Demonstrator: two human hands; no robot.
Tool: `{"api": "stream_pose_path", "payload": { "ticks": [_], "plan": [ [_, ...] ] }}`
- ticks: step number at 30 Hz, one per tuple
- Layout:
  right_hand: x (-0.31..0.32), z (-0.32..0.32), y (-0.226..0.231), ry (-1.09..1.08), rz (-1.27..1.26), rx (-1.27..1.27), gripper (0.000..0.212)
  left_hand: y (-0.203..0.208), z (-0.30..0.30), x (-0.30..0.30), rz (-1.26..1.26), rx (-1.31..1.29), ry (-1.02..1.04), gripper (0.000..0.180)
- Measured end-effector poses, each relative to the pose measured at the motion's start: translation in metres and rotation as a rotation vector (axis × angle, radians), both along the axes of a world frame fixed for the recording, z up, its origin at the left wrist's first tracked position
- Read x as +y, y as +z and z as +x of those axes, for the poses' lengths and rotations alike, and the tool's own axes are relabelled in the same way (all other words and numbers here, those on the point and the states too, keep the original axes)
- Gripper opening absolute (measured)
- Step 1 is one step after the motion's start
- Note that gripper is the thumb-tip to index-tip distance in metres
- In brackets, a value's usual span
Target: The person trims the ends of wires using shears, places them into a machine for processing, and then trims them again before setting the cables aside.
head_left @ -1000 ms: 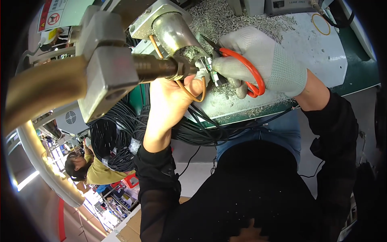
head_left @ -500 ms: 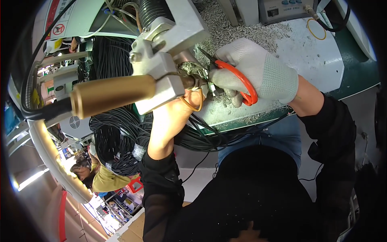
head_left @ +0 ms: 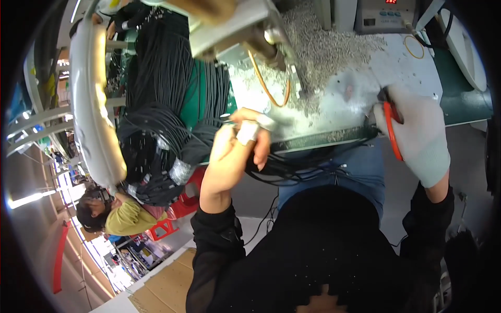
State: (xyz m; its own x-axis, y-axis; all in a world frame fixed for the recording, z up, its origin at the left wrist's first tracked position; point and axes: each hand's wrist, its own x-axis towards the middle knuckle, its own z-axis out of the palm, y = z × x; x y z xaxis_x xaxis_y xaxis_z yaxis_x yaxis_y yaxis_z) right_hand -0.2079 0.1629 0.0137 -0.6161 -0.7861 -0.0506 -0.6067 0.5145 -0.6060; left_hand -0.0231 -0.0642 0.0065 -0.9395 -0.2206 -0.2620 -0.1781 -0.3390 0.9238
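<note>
My left hand [head_left: 232, 156] is bare, with white tape round a finger. It is raised before the bench's near edge, fingers curled. A small pale, silvery piece [head_left: 266, 122] shows blurred at its fingertips; its kind cannot be made out. My right hand [head_left: 417, 135] wears a white glove and is closed round red-handled scissors [head_left: 392, 130], their dark end by the bench edge. Black cables [head_left: 308, 169] run in a bundle between my hands and across my lap. Above my left hand hangs a metal machine head [head_left: 240, 31] with an orange loop [head_left: 271, 91].
Small silvery clippings [head_left: 334, 52] cover the bench's back part. Coiled black cables [head_left: 162, 68] lie to the left, beside a lit tube lamp [head_left: 88, 104]. A control box [head_left: 386, 15] stands at the back right. Another person [head_left: 128, 216] sits at lower left.
Both hands have come away from the machine head. My left hand has dropped nearer to me; my right hand has moved right with the scissors. The whole view has shifted.
</note>
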Motion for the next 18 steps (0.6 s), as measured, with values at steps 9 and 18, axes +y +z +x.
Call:
{"api": "stream_pose_path", "payload": {
  "ticks": [9, 18],
  "plan": [
    [-0.023, 0.042, 0.024, 0.086, -0.339, -0.349, 0.014, 0.016, -0.012, 0.05, -0.515, 0.054, -0.304, 0.016],
    [-0.005, 0.034, 0.01, 0.255, -0.543, -0.078, 0.02, 0.024, -0.013, 0.081, -0.274, 0.073, -0.022, 0.022]
  ]
}}
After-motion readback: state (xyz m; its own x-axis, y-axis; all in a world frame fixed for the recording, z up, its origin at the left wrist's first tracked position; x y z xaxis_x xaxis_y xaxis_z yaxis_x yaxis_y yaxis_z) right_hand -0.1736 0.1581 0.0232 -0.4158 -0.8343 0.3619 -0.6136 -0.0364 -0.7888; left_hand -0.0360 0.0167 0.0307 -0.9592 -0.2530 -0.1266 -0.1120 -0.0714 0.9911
